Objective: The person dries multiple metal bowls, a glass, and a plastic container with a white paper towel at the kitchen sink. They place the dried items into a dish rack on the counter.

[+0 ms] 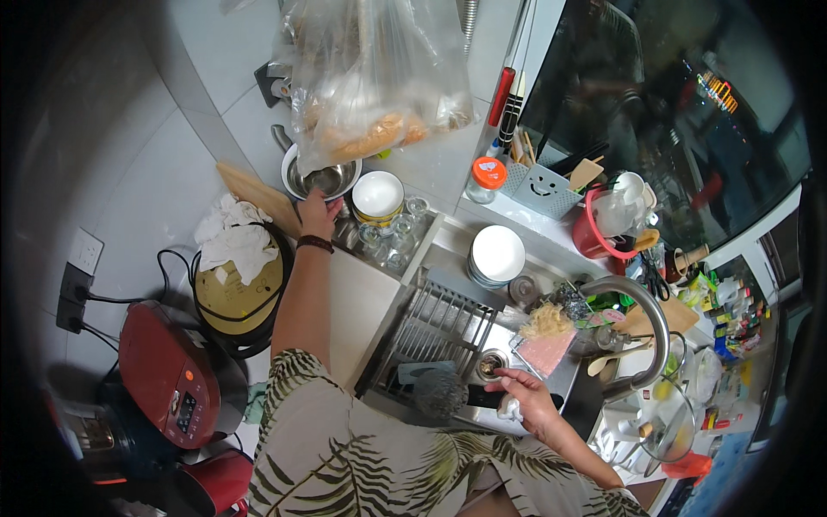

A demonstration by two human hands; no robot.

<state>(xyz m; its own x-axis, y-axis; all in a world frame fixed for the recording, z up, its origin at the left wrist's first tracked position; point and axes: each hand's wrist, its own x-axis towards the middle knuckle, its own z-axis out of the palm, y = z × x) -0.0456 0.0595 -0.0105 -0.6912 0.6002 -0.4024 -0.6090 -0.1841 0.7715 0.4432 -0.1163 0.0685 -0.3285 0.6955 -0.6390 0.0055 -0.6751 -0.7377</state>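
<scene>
My left hand (319, 216) reaches to the back of the counter and grips the near rim of a metal pan (333, 183). One digit lies over the pan's rim, and a grey handle sticks up behind it. Beside the pan stand a stack of white-lined bowls (378, 195) and several clear glasses (402, 224). Over the sink (572, 381), my right hand (528, 399) holds a crumpled white wad (510, 410), perhaps tissue or cloth, with the index finger stretched out. The drain (492, 364) just beyond that hand has dark scraps in it.
A slatted drying rack (446, 316) spans the sink's left part, with a scouring pad (439, 393) near me. Another bowl stack (497, 253) stands behind. The curved faucet (662, 323) rises at right. A plastic bag (381, 84) hangs overhead. A red rice cooker (171, 375) sits left.
</scene>
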